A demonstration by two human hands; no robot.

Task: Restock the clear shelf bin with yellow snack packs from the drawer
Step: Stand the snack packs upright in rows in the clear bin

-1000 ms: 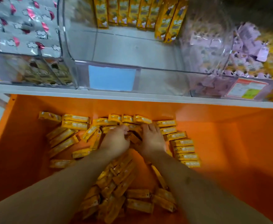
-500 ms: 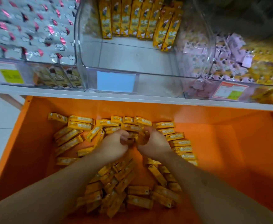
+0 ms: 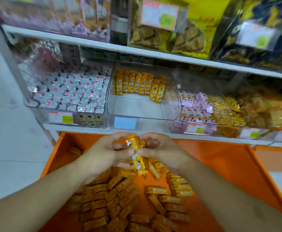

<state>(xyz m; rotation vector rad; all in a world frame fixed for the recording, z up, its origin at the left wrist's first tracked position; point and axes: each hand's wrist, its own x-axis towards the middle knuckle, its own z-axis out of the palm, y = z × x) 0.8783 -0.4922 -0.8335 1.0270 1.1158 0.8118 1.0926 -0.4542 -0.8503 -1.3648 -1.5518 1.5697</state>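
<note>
Both hands [image 3: 133,153] gripping yellow packs [image 3: 137,154], clear bin [image 3: 142,113] partly stocked

The yellow snack packs [image 3: 137,162] have glossy film wrappers that catch the light at their crimped ends. The clear shelf bin [image 3: 142,113] is smooth, transparent hard plastic with faint glare along its curved walls, and a matt pale-blue paper label [image 3: 125,123] sits on its front. The drawer [image 3: 220,164] looks like smooth orange painted metal or plastic; blur makes it hard to say which. The neighbouring silver packs [image 3: 73,96] are shiny foil. The shelf edge [image 3: 86,43] is matt white.
</note>
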